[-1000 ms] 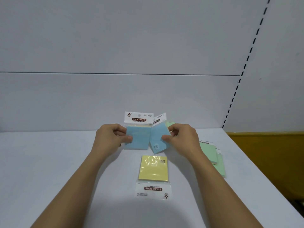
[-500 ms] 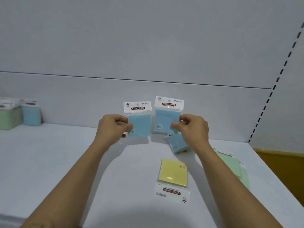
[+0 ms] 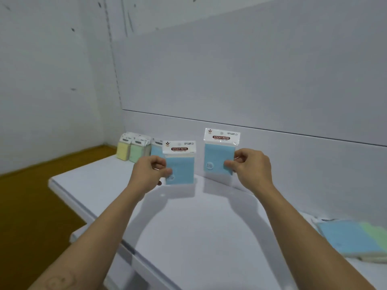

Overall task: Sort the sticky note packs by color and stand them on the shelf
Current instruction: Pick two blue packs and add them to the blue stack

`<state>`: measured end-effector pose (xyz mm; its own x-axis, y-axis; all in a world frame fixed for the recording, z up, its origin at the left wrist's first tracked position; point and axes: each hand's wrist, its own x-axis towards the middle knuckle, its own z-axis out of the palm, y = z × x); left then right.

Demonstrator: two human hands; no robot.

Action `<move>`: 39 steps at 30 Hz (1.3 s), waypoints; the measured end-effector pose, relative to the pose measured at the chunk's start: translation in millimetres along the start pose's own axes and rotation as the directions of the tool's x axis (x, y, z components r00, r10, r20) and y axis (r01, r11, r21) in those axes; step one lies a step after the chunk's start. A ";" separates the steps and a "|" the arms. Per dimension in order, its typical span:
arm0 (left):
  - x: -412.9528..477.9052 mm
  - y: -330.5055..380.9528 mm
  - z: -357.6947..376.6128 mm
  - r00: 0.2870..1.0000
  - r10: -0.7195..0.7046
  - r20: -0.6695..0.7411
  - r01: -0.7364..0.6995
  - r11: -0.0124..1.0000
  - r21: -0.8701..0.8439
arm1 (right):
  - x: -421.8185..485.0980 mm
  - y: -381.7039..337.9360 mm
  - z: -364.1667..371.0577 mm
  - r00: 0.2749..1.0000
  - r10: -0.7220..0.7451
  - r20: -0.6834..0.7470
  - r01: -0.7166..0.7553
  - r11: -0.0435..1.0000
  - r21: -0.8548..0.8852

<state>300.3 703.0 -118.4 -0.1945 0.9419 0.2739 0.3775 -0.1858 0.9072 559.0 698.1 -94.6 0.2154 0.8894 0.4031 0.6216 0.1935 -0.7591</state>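
The left hand (image 3: 149,170) pinches the left edge of the first blue pack (image 3: 181,164) between thumb and curled fingers, holding it upright at the center of the frame over the white shelf (image 3: 199,227). The right hand (image 3: 251,166) pinches the right edge of the second blue pack (image 3: 217,155) the same way, upright and slightly higher, to the right of the first; the 2 do not touch. At left center, against the back, stand the yellow packs (image 3: 123,150), the green packs (image 3: 137,152) and the standing blue pack (image 3: 156,150), partly hidden. At the lower right, the flat blue pack (image 3: 343,237) and the flat green pack (image 3: 374,233) lie on the shelf.
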 end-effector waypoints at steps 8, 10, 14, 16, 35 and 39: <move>51.4 -58.4 -69.4 0.989 -0.050 -0.141 0.060 0.996 0.065 | 15.9 -36.3 103.9 0.995 -0.024 0.099 0.019 0.998 0.052; 70.6 -74.1 -76.8 0.989 -0.057 -0.139 0.068 0.995 0.075 | 22.1 -39.0 127.2 0.996 -0.001 0.095 -0.004 0.999 0.052; 118.2 -105.2 -89.2 0.992 -0.079 -0.101 0.089 0.991 0.096 | 33.5 -42.3 173.2 0.995 0.076 0.068 -0.078 0.996 0.033; 142.9 -121.0 -93.7 0.993 -0.082 -0.082 0.091 0.989 0.117 | 39.3 -41.9 196.2 0.991 0.126 0.054 -0.127 0.992 0.015; 259.8 -179.5 -43.8 0.984 0.127 0.125 -0.172 0.856 0.488 | 35.3 -40.0 289.9 0.956 0.266 -0.124 -0.270 0.963 -0.012; 263.7 -177.9 -39.2 0.973 0.161 0.167 -0.230 0.771 0.594 | 35.6 -39.3 293.9 0.956 0.268 -0.122 -0.271 0.963 -0.005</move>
<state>146.3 973.5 -195.1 0.0231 0.9330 0.3590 0.8735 -0.1935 0.4468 320.9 843.9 -200.7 0.4648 0.8511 0.2440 0.5440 -0.0570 -0.8371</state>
